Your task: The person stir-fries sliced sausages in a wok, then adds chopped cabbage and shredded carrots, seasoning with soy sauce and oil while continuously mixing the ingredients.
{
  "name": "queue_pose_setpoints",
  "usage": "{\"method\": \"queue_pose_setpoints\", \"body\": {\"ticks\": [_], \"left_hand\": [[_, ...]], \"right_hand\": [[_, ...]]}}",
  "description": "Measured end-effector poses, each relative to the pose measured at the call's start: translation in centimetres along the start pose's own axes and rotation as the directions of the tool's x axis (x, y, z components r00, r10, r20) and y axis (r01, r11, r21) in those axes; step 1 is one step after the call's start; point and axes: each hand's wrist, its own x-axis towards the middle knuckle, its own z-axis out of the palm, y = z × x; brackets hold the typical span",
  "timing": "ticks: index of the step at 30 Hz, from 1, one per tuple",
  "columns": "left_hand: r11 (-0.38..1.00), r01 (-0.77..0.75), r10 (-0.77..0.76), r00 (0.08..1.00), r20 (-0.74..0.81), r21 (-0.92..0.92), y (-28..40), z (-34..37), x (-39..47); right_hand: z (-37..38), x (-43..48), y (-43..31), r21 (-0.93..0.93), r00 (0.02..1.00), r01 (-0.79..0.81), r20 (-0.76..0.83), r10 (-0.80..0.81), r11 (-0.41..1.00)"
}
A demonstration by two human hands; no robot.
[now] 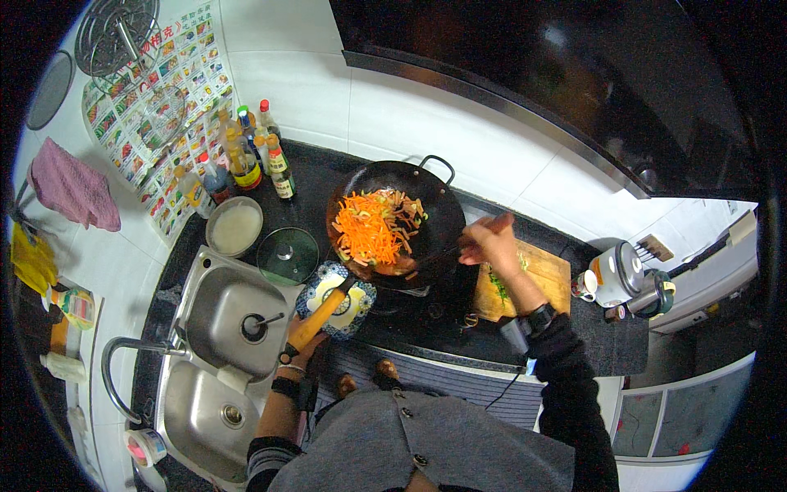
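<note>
A black wok (pixel 444 227) holds shredded carrot (pixel 369 227) with pinkish strips and green slices. My left hand (pixel 305 341) grips the wok's wooden handle (pixel 320 317), which crosses above a blue-patterned plate (pixel 363 299) with a yellow and white middle. My right hand (pixel 492 243) is over the wok's right rim, beside the cutting board; its fingers are partly spread and it appears to hold nothing. On the wooden cutting board (pixel 553 277) lie chopped greens (pixel 501 288), partly covered from view by my right forearm.
A double steel sink (pixel 230 313) with a faucet (pixel 114 363) is at left. Near it are a glass lid (pixel 288 255), a bowl of whitish contents (pixel 234 227) and several seasoning bottles (pixel 246 169). A mug (pixel 584 285) and a rice cooker (pixel 616 270) stand at right; a range hood (pixel 492 86) overhangs the wall.
</note>
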Motion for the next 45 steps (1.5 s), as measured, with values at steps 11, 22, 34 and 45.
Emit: {"method": "queue_pose_setpoints", "body": {"ticks": [11,22,34,45], "left_hand": [[0.894,0.049,-0.175,0.953,-0.248,-0.445,0.7,-5.9,-2.2],[0.969,0.233,-0.231,0.972,0.039,-0.083,18.4,-6.7,-3.1],[0.940,0.022,-0.028,1.000,0.011,0.340,19.4,-4.4,-2.2],[0.927,0.051,-0.042,0.999,-0.032,0.373,18.2,-4.2,-2.4]], "right_hand": [[2.0,1.9,4.2,0.673,0.939,0.056,-0.286,0.190,0.737],[-2.6,-0.9,-5.0,-0.339,0.993,0.118,0.066,-0.101,0.933],[1.1,4.1,7.2,0.239,0.955,0.294,-0.041,-0.293,0.926],[-3.4,1.4,-2.5,-0.572,0.889,0.452,0.221,-0.402,0.685]]}}
